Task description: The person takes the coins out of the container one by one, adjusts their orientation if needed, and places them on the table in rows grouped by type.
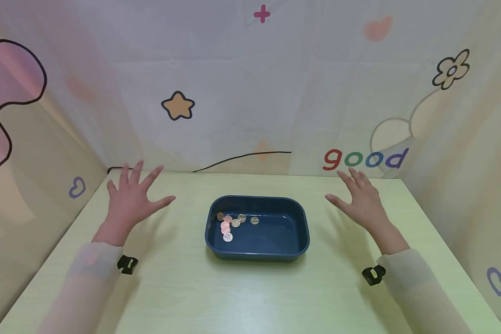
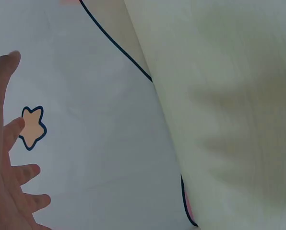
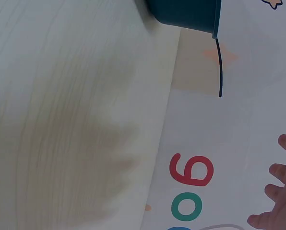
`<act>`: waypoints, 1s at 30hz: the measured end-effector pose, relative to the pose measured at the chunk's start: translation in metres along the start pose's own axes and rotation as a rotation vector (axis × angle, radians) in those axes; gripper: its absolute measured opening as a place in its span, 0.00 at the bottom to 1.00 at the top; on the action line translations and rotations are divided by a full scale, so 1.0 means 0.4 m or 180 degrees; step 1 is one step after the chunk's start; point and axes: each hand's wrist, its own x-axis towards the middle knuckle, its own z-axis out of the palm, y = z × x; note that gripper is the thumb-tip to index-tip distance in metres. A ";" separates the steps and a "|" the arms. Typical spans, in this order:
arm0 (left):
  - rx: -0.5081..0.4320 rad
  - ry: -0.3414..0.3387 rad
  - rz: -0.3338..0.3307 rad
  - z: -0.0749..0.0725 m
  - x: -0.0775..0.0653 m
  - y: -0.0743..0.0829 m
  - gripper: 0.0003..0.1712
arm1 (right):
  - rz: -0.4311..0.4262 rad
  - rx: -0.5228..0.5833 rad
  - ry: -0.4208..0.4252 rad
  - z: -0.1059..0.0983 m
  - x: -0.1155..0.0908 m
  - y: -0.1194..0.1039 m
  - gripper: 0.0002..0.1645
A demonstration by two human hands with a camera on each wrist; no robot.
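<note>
Inside the dark-blue tray (image 1: 271,237), toward its left, silvery and pinkish coins (image 1: 235,223) are lying; flanking it, left hand (image 1: 130,198) and right hand (image 1: 364,204) are hovering, fingers spread, holding nothing.

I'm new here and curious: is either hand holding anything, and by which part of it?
Nothing is held: the left hand and right hand are empty, either side of the blue tray.

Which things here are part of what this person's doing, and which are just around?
Likely part of the work:
- coin-like discs, inside the tray
- blue tray, between the hands
- left hand and right hand, holding nothing

Likely just surroundings:
- table
- printed backdrop
- black wrist pieces
</note>
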 end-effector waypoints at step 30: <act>-0.1104 -0.0292 -0.0091 0.101 -0.045 0.065 0.39 | -0.0299 0.0845 -0.0340 0.050 0.002 -0.104 0.39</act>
